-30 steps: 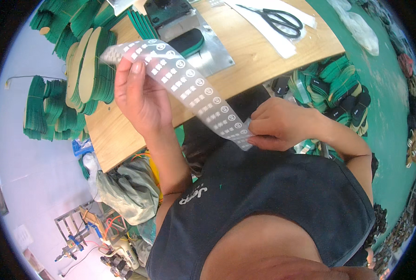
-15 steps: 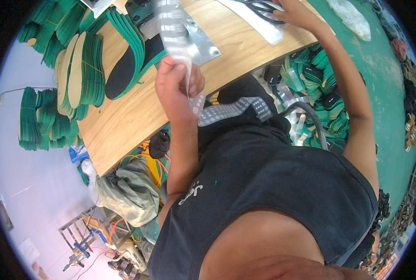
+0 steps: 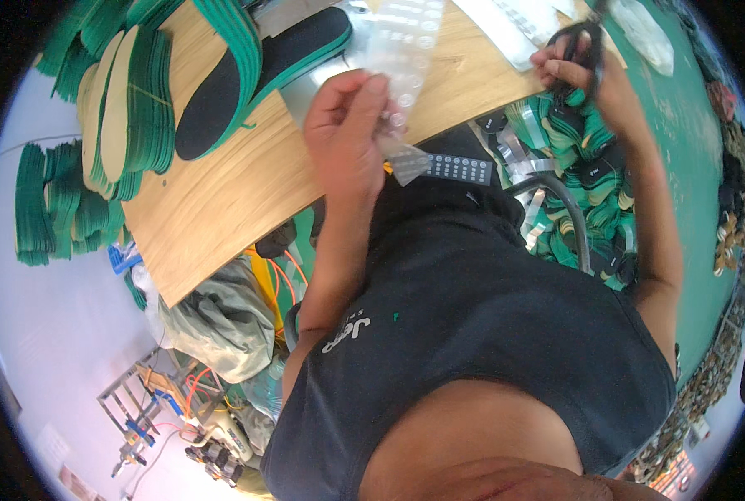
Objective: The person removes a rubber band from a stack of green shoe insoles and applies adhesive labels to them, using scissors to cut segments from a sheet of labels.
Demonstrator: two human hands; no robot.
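My left hand [image 3: 347,134], over the front edge of the wooden table, is closed on a translucent film strip [image 3: 412,46] printed with small pale marks. The strip runs up over the table, and its lower end [image 3: 460,168] hangs beside my dark clothing. At the table's right end, my right hand [image 3: 613,92] grips black-handled scissors [image 3: 585,52]; their blades are hard to make out. White sheets [image 3: 502,33] lie on the table just left of the scissors. Left of my left hand rest insoles with black tops and green edges [image 3: 210,125].
Stacked green and beige insoles [image 3: 130,125] stand along the left of the wooden table [image 3: 222,196]. Under its right side sits a pile of green insoles [image 3: 594,184], behind a grey curved tube [image 3: 569,209]. A grey-green cloth bundle [image 3: 226,321] is below the left corner.
My left hand has moved right with the film strip, which now leans to the right. My right hand has come down and nearer, lifting the scissors from above the white sheets.
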